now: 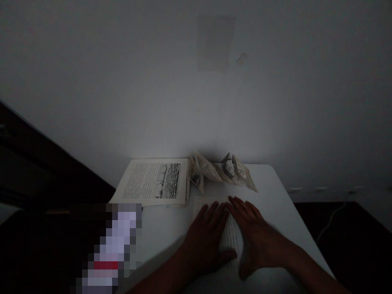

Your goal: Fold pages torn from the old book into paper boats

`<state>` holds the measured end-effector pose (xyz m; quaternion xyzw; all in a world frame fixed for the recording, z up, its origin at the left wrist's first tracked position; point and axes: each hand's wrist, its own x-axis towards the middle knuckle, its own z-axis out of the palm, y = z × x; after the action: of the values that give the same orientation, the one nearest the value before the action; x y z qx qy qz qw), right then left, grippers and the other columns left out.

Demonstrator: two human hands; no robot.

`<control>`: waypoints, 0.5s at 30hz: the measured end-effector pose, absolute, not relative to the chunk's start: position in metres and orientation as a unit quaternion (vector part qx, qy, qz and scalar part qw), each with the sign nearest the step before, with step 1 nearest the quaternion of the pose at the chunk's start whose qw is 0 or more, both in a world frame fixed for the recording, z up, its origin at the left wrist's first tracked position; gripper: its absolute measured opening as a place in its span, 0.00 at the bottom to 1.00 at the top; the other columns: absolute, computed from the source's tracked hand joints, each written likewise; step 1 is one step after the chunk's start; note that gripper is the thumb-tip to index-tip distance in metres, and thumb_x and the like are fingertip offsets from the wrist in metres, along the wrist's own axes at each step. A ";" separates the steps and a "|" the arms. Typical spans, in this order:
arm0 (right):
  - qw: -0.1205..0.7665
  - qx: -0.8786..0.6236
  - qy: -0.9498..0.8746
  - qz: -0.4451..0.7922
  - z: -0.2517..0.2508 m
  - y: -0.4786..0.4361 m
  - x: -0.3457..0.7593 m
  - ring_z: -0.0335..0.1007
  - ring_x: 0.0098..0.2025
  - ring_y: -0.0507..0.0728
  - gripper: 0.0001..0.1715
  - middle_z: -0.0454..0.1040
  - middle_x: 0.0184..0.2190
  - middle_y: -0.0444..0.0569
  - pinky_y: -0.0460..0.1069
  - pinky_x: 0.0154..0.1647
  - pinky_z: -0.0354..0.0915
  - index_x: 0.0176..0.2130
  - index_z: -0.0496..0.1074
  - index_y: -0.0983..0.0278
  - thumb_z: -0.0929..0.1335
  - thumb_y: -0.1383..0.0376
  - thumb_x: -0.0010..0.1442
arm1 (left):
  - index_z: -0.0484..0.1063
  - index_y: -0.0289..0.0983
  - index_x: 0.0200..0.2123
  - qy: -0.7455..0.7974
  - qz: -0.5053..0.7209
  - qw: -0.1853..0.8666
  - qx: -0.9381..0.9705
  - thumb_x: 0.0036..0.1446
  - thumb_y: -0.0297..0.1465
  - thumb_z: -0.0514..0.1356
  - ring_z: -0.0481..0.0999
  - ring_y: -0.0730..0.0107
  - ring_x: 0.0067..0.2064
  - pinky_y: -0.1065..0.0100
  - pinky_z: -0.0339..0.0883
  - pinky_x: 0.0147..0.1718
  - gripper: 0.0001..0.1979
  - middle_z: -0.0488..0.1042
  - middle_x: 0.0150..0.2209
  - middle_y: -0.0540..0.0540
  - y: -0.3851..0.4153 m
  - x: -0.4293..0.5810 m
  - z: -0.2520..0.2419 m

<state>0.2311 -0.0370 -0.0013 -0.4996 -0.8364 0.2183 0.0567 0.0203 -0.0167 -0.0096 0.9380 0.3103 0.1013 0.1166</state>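
A printed sheet of paper [230, 234] lies on the white table in front of me, partly covered by both hands. My left hand [210, 237] rests on it with the palm down, fingers stretched forward and thumb out to the right. Against the sheet's right side lies my right hand [252, 234], its fingers extended toward the upper left and its thumb apart near the bottom. The fingertips of the two hands almost meet at the sheet's upper part. Beyond them stand several folded paper shapes [206, 169] made from printed pages.
Left of the folded shapes lies a stack of printed pages [141, 179] with a picture on top. The white table [275, 204] meets a pale wall [165, 102]. A pixelated patch [113, 245] covers the lower left. A cable [332, 218] hangs at the right.
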 end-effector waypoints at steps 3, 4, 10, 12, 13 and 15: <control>0.062 -0.500 -0.836 0.217 0.001 -0.037 0.230 0.26 0.65 0.71 0.76 0.31 0.66 0.60 0.64 0.62 0.32 0.64 0.36 0.68 0.75 0.52 0.27 | 0.39 0.34 0.64 0.328 0.090 0.111 0.934 0.53 0.56 0.45 0.40 0.51 0.64 0.49 0.39 0.60 0.44 0.42 0.65 0.38 -0.016 0.012 -0.012; 0.062 -0.499 -0.837 0.215 0.001 -0.037 0.230 0.26 0.65 0.71 0.75 0.32 0.66 0.60 0.64 0.62 0.31 0.64 0.37 0.68 0.75 0.52 0.27 | 0.39 0.34 0.64 0.333 0.085 0.108 0.933 0.53 0.56 0.45 0.40 0.51 0.64 0.49 0.39 0.60 0.44 0.41 0.65 0.38 -0.016 0.009 -0.013; 0.048 -0.501 -0.838 0.212 0.001 -0.036 0.230 0.26 0.65 0.70 0.75 0.29 0.65 0.61 0.63 0.62 0.30 0.64 0.38 0.70 0.74 0.49 0.28 | 0.38 0.34 0.64 0.368 0.066 0.093 0.923 0.52 0.56 0.47 0.39 0.53 0.65 0.52 0.41 0.60 0.46 0.38 0.65 0.38 -0.016 -0.004 -0.012; 0.045 -0.500 -0.839 0.209 0.000 -0.035 0.231 0.26 0.65 0.70 0.76 0.29 0.66 0.60 0.63 0.62 0.28 0.64 0.37 0.69 0.74 0.49 0.27 | 0.37 0.34 0.64 0.371 0.064 0.091 0.922 0.52 0.56 0.48 0.39 0.53 0.65 0.53 0.41 0.60 0.46 0.38 0.65 0.38 -0.017 -0.005 -0.011; 0.042 -0.500 -0.840 0.208 0.000 -0.035 0.232 0.26 0.65 0.70 0.76 0.30 0.66 0.59 0.63 0.62 0.28 0.64 0.37 0.69 0.74 0.48 0.27 | 0.38 0.34 0.64 0.371 0.062 0.090 0.922 0.52 0.56 0.48 0.39 0.53 0.65 0.53 0.41 0.60 0.46 0.38 0.65 0.38 -0.017 -0.005 -0.011; 0.044 -0.498 -0.841 0.205 0.000 -0.035 0.233 0.26 0.65 0.71 0.76 0.31 0.66 0.58 0.64 0.62 0.27 0.64 0.37 0.68 0.74 0.48 0.27 | 0.37 0.34 0.64 0.372 0.063 0.088 0.922 0.51 0.56 0.49 0.39 0.53 0.65 0.53 0.41 0.60 0.46 0.38 0.65 0.38 -0.017 -0.005 -0.011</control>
<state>0.2331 -0.0353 -0.0002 -0.4981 -0.8414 0.2051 0.0435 -0.0049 -0.0171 -0.0112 0.9218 0.3724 0.0626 0.0879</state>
